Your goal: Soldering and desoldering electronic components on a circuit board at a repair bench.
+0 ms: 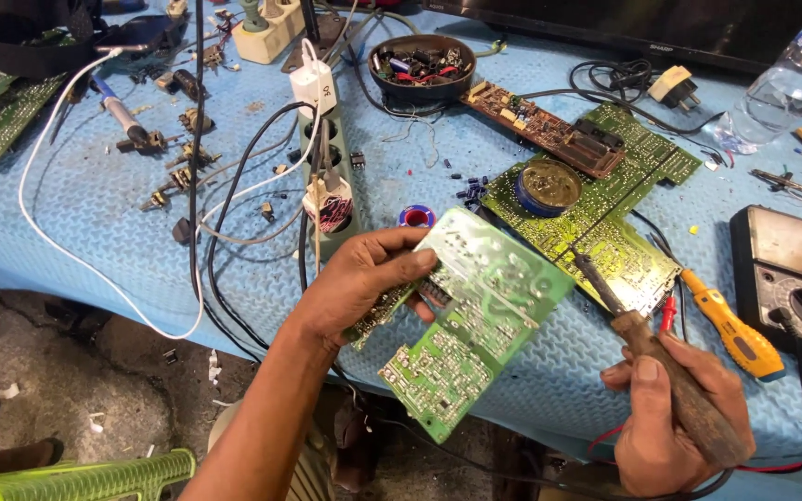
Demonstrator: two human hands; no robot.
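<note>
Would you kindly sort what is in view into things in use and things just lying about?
In use: left hand holding green circuit board; right hand gripping wooden-handled soldering iron.
Lying about: yellow screwdriver, multimeter, power strip, water bottle, solder tin.

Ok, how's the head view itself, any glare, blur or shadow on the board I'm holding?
Head view: the board in the left hand is sharp, with pale glare washing out its upper solder side; the right hand and soldering iron are in focus too; light is even and daylight-like, shadows soft; the floor below the table edge is darker.
</note>
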